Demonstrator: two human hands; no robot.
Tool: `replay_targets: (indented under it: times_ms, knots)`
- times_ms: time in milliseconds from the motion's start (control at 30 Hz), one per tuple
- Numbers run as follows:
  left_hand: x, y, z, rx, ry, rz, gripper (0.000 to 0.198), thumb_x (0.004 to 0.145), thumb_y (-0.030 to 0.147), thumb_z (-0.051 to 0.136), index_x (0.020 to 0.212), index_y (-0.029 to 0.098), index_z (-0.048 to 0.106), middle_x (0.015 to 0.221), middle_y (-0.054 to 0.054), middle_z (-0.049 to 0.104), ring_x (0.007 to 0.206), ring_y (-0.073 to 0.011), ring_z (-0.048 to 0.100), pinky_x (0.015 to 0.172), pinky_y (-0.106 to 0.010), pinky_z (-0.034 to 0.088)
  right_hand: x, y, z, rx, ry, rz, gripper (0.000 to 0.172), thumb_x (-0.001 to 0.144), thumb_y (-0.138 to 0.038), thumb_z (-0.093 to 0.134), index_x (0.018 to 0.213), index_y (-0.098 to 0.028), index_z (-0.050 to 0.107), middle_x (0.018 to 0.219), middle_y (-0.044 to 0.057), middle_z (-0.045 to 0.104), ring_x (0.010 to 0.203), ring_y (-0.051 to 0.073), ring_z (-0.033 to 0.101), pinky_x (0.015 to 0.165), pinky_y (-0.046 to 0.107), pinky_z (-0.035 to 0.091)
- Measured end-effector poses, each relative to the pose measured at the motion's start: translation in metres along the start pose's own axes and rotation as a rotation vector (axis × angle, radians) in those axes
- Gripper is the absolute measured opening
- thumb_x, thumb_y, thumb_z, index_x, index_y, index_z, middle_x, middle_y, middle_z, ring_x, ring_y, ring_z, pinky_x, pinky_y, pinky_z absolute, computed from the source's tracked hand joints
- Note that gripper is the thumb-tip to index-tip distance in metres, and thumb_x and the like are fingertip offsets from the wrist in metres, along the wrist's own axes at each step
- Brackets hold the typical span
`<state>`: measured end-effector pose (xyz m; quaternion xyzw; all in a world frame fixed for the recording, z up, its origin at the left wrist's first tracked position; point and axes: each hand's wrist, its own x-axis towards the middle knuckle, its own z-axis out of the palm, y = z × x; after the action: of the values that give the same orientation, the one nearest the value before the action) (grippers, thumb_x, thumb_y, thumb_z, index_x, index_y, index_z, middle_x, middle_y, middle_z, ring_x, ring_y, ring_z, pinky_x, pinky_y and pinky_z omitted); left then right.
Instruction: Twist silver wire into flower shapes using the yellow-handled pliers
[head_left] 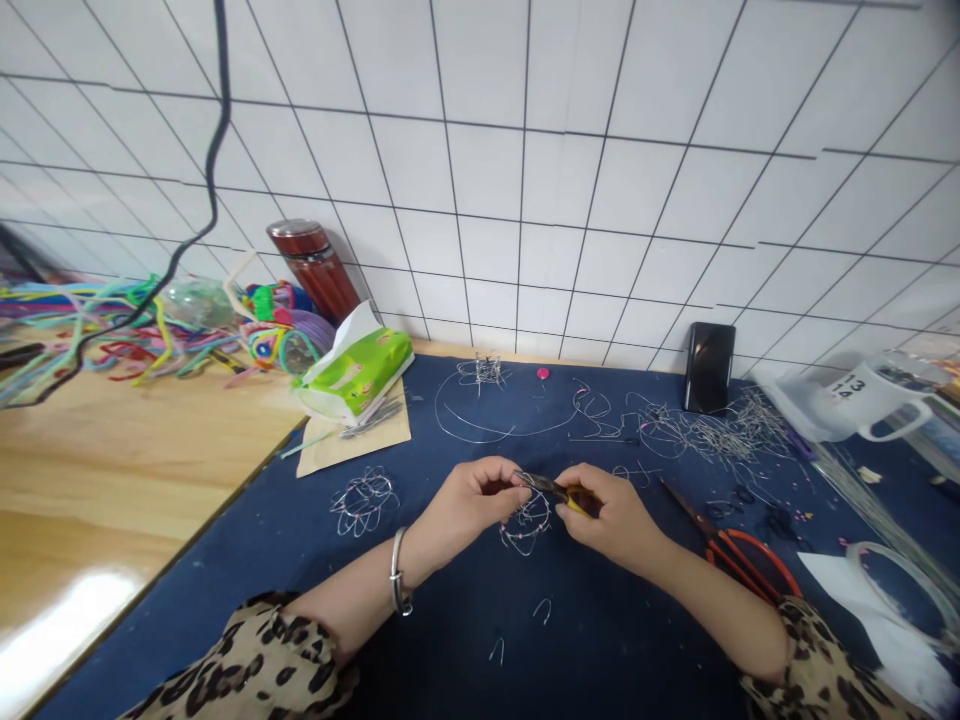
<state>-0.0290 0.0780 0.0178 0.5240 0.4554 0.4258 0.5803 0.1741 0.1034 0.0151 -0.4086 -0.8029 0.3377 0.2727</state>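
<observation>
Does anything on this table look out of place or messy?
Mostly loose wire: cut wire scraps lie on the blue mat near the hands, and a tangled wire pile spreads beside the upright black phone. Nothing looks damaged.

Navy blue mat [420, 640], leopard-print sleeve [247, 665], green tissue pack [358, 372], red-handled scissors [739, 560].

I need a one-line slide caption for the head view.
Two hands bend a beaded wire flower with small pliers over blue cloth.

"13" and "14" on white mug [874, 398]
</observation>
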Motion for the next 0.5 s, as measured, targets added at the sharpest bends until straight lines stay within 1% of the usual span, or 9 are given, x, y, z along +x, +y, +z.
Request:
replay_targets:
  times_ms: [167, 333, 500]
  knots:
    - [-0.0008, -0.0011, 0.0009, -0.063, 0.016, 0.003, 0.013, 0.076, 0.024, 0.063, 0.079, 0.012, 0.06, 0.068, 0.001, 0.052, 0.055, -0.0062, 0.042, 0.051, -0.019, 0.039, -0.0025, 0.0027, 0.0042, 0.057, 0.009, 0.036, 0.017, 0.072, -0.018, 0.057, 0.088, -0.023, 0.056, 0.071, -0.004, 0.052, 0.061, 0.009, 0.047, 0.059, 0.021, 0.039]
    - [-0.0023, -0.0035, 0.0002, -0.061, 0.044, 0.027, 0.012, 0.078, 0.024, 0.062, 0.078, 0.012, 0.06, 0.066, 0.002, 0.053, 0.055, -0.006, 0.043, 0.052, -0.019, 0.039, -0.0029, 0.0037, 0.0059, 0.096, 0.02, 0.062, 0.016, 0.073, -0.019, 0.056, 0.089, -0.024, 0.055, 0.07, -0.004, 0.051, 0.061, 0.009, 0.047, 0.059, 0.022, 0.04]
    - [-0.0015, -0.0051, 0.0007, -0.065, 0.038, 0.039, 0.012, 0.075, 0.024, 0.066, 0.078, 0.013, 0.06, 0.067, 0.002, 0.054, 0.055, -0.0058, 0.044, 0.052, -0.018, 0.038, -0.0036, -0.0008, 0.0052, 0.108, 0.024, 0.058, 0.015, 0.074, -0.019, 0.055, 0.089, -0.024, 0.056, 0.073, -0.004, 0.053, 0.063, 0.01, 0.048, 0.06, 0.022, 0.04]
